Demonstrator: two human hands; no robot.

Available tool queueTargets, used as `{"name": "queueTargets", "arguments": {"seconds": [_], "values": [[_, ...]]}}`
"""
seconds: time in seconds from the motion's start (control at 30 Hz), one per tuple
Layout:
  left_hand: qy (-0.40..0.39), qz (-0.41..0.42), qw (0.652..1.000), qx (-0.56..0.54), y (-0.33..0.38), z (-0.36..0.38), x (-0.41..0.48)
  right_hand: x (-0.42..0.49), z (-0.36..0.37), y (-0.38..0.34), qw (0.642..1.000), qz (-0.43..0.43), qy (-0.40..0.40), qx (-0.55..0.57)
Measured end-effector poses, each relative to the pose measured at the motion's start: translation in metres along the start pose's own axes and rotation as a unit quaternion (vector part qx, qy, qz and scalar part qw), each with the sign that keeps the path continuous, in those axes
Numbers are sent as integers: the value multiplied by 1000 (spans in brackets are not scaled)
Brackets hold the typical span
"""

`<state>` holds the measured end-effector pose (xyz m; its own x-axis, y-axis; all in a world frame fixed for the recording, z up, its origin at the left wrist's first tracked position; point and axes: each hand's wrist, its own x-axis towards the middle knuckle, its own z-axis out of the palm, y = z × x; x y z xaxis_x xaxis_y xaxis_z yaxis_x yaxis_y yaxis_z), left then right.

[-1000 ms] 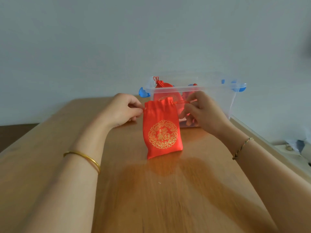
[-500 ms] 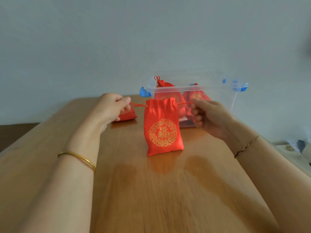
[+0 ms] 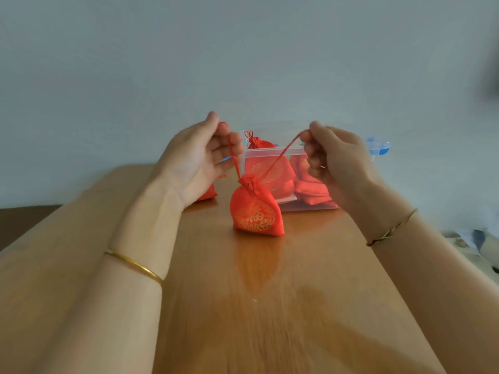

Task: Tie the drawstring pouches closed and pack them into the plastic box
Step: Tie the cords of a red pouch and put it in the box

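Observation:
A red drawstring pouch with a gold emblem stands on the wooden table, its mouth gathered tight. My left hand pinches the left drawstring above and left of the pouch. My right hand pinches the right drawstring, which runs taut up from the pouch's neck. Behind stands the clear plastic box with blue latches, holding several red pouches. Another red pouch lies on the table, mostly hidden behind my left wrist.
A pale wall rises behind the table. Off the table's right edge lies a cluttered lower surface. A dark floor strip shows at the left.
Both hands rose and pulled the strings up and apart. The pouch's mouth cinched shut, and its body became rounder and shorter.

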<state>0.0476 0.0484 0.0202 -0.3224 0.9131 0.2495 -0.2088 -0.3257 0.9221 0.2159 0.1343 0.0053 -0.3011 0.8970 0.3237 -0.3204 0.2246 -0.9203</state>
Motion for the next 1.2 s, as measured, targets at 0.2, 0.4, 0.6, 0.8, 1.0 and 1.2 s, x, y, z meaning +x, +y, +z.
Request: {"name": "queueTargets", "arguments": {"seconds": [0.2,0.4,0.6,0.8,1.0,1.2], "values": [[-59,39,979,190,2,20,-12,-9,27,-28,981,-111,-61,-145],[-50,65,960,267,-6,22,-9,-11,36,-23,972,-132,-94,-173],[-43,52,971,230,-7,17,-5,-1,25,-13,960,10,-129,-249],[-47,52,980,187,-7,14,-5,-1,27,-5,967,82,-192,-145],[0,39,992,122,-9,11,-2,3,18,-13,944,146,-271,-117],[-54,66,980,179,-8,12,-6,2,18,-7,940,31,-206,-272]]}}
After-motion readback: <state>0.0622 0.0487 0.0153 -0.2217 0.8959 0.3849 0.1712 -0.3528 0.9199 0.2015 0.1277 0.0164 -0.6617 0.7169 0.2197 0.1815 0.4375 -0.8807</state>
